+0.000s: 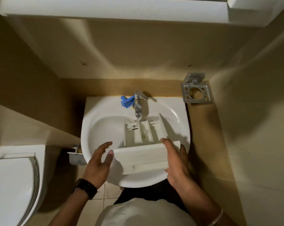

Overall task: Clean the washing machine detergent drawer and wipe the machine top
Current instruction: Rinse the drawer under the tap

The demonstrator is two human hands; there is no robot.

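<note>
The white detergent drawer (142,144) lies in the white sink (105,128), its compartments pointing at the tap (138,105). A thin stream of water runs from the tap into the drawer's far end. My right hand (175,162) grips the right end of the drawer's front panel, thumb on top. My left hand (99,162) hovers by the panel's left end with fingers spread, one fingertip at its corner. A blue plastic insert (126,102) sits on the sink's back rim, left of the tap.
A toilet (14,185) with its lid down stands at the lower left. A metal holder (195,92) is fixed to the wall right of the sink. A white cabinet (121,8) hangs overhead. Beige walls close in on both sides.
</note>
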